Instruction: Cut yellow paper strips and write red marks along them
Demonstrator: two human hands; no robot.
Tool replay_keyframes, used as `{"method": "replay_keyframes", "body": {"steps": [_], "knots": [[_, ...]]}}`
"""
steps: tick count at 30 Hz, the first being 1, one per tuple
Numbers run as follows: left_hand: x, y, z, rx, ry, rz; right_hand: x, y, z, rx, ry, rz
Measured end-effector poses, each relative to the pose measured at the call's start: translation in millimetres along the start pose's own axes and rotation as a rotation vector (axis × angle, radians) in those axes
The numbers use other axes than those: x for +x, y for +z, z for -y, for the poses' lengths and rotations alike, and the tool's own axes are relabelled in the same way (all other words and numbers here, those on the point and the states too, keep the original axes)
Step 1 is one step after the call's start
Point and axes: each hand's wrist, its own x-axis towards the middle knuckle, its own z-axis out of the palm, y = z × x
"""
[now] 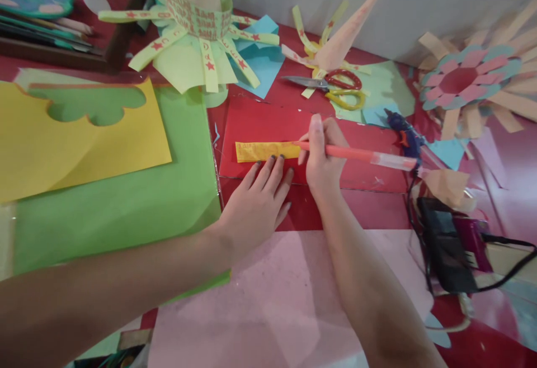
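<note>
Head view, and the right hand [325, 161] has an orange pen [356, 154] pinched firmly, its tip down on a yellow strip [262, 151] with faint marks [247, 147] at its left end! Left hand [254, 206] lies flat, fingers slightly apart, fingertips at the strip's lower edge. That strip rests on a red sheet [369, 150]; scissors [325, 84] lie just beyond, a glue gun [409, 137] near its right end, a green sheet [180, 189] off left.

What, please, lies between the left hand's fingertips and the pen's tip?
In the head view, part of the yellow strip shows between the left hand and the coral pen.
</note>
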Motion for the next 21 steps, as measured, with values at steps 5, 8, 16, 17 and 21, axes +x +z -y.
{"method": "replay_keyframes", "body": {"steps": [5,8,16,17,21], "knots": [[-0.1,0.6,0.4,-0.003,-0.001,-0.022,6.4,1.5,-3.2,0.093,0.127,0.163],[-0.5,1.1,0.1,-0.002,-0.002,-0.035,9.7,2.7,-5.6,0.077,0.137,0.073],[-0.3,1.1,-0.5,-0.006,-0.006,-0.012,8.0,2.6,-4.8,-0.047,0.067,0.175],[0.1,1.0,-0.6,-0.008,-0.008,-0.007,8.1,2.7,-4.8,-0.061,0.058,0.172],[0.8,0.6,-1.2,-0.019,-0.012,0.008,8.5,3.6,-4.3,-0.070,0.042,0.185]]}}
